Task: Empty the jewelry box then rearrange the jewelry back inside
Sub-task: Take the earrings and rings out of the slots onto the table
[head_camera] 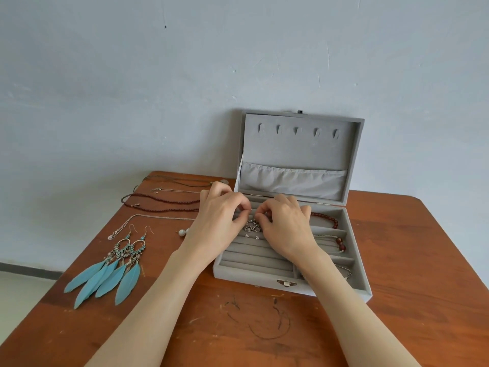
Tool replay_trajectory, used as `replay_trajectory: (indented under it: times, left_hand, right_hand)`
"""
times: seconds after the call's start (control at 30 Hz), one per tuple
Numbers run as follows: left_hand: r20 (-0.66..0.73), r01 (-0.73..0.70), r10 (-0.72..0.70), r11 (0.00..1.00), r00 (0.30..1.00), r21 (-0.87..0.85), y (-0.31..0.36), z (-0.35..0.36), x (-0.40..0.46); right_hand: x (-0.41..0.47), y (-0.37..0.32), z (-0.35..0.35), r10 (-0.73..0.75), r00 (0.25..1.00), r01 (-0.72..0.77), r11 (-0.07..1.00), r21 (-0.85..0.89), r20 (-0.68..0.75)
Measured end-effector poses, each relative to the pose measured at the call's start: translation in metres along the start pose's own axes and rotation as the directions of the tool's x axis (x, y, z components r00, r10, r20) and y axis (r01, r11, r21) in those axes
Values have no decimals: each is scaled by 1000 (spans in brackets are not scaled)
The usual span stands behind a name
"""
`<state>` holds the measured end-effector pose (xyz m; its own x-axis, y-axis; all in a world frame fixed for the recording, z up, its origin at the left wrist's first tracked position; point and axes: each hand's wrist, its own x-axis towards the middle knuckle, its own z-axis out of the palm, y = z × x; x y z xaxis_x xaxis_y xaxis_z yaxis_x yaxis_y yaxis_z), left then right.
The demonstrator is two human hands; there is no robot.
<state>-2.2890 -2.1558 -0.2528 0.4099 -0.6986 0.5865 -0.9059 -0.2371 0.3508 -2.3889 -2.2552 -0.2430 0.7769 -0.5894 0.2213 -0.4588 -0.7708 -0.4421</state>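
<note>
A grey velvet jewelry box stands open on the wooden table, lid upright against the wall. My left hand and my right hand are both over the ring rolls at the box's back left, fingertips curled and pinching at something small that I cannot make out. Silver heart earrings and tiny studs lie in the rolls just below my fingers. A red bead bracelet, a cord bracelet with red beads and a silver chain lie in the right compartments.
Left of the box on the table lie blue feather earrings, a silver chain, a dark red bead necklace, thin cords and pearl earrings. The wall is close behind the box.
</note>
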Motion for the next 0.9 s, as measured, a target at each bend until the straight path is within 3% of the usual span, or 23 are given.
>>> replay_trajectory:
  times: [0.23,0.53,0.73,0.9]
  left_hand:
    - [10,-12,13,998,1000,-69,0,-5,0]
    - [68,171,-158,952,985,-255,3,-48,-8]
    - [202,318,-293,942,935,-106,-33,-93,-57]
    - [227,373,-356,927,906,-34,-48,-95,-75]
  right_hand:
    - [-1,2,0,17,1000,-17,1000,-23,4]
    - [-17,-28,-12,-92,995,93,995,23,-47]
    - [-38,-75,9,-210,973,213,977,-27,95]
    - [-30,-101,30,-205,958,237,960,-152,199]
